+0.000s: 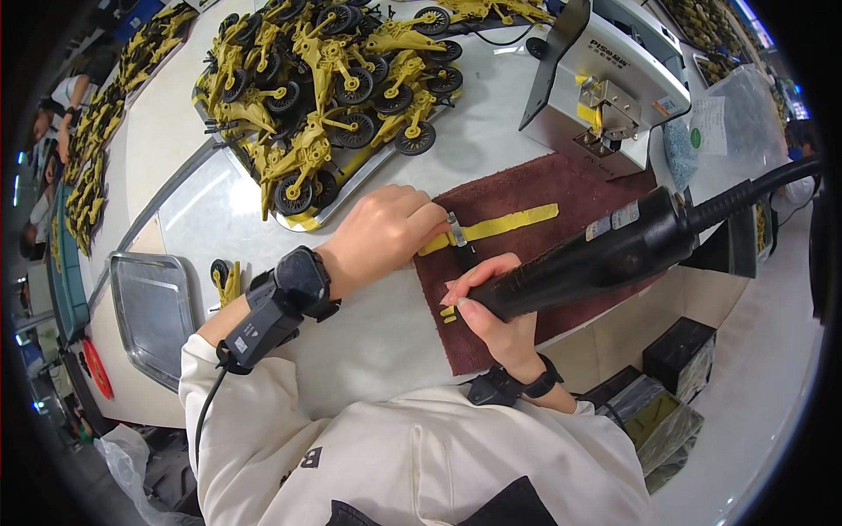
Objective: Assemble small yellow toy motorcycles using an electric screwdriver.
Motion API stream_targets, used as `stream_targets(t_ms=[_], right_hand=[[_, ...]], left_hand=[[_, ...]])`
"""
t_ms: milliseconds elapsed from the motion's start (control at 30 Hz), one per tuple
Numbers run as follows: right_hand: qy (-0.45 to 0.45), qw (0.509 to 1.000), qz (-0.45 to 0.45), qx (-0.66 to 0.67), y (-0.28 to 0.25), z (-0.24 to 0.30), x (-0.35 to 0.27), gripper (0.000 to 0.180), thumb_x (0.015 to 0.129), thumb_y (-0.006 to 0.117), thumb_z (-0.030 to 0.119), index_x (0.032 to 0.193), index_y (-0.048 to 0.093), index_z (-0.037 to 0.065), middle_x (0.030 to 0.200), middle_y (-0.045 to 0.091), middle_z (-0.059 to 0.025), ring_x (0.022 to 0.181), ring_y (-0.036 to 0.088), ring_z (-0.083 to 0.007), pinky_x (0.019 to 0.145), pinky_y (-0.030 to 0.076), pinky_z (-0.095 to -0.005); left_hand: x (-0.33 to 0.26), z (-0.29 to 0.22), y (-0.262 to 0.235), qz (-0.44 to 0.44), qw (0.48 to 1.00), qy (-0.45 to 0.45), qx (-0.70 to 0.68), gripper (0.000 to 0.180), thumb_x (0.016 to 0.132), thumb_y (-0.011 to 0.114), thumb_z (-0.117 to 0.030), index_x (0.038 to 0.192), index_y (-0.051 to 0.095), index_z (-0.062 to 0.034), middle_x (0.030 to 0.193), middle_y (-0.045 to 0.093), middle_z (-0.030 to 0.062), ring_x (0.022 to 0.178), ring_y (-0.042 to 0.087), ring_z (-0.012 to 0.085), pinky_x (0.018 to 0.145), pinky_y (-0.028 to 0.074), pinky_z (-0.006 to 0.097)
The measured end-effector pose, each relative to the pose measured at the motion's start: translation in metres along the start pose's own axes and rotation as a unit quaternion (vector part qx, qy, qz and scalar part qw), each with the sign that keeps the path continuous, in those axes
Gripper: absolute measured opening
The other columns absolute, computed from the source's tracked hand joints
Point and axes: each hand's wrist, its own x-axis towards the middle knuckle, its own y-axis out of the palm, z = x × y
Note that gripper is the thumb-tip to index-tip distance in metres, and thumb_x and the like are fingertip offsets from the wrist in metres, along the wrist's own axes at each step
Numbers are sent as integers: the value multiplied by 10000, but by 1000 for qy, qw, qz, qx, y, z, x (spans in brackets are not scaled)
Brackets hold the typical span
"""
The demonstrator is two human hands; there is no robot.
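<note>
A brown cloth (561,188) lies on the table before me. My left hand (390,230) reaches to its left edge, fingers bent and pinched at the end of a flat yellow strip (513,223). A small metal piece (456,230) sits across the strip beside the fingertips; what the fingers grip is mostly hidden. Thumb and fingers of my right hand (502,320) close round the front end of a black corded electric screwdriver (596,254). Its tip is hidden. Close to these fingertips is a small yellow piece (450,314).
A tray (351,188) heaped with yellow-and-black wheeled toy parts stands ahead. A grey boxy machine (605,88) is at the far right. To the left are an unfilled metal tray (153,311) and one loose wheeled part (226,280). Black bins (680,359) sit at lower right.
</note>
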Motion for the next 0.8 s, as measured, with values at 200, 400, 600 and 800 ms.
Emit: stream_targets(t_ms=[200,400,600,800], right_hand=[[0,1000,4,-6,-1,-1,1,256,754,638,-27,963,495,7,845,590,-59,769,565,-89,708,458,-235],[7,1000,3,-7,0,1,-1,252,758,636,-24,963,493,5,848,588,-60,779,571,-93,717,462,-236],[13,1000,6,2,0,-2,0,257,763,634,-21,974,487,3,855,586,-62,784,576,-94,724,466,-238],[12,1000,6,7,0,0,3,272,764,638,-22,987,485,5,858,588,-59,791,575,-90,732,466,-238]], left_hand=[[-2,-11,10,-31,999,-30,-1,135,726,642,-81,815,552,-37,722,553,85,681,561,280,602,453,379],[-1,-17,10,-44,994,-88,-51,158,734,662,-21,868,579,-33,753,571,109,668,569,284,579,460,364],[-1,-15,12,-30,982,-152,-108,141,727,625,-27,846,549,-17,768,572,116,697,568,322,614,465,395],[1,-9,4,-13,967,-176,-185,123,748,615,-21,853,553,-6,766,590,130,681,597,295,593,473,359]])
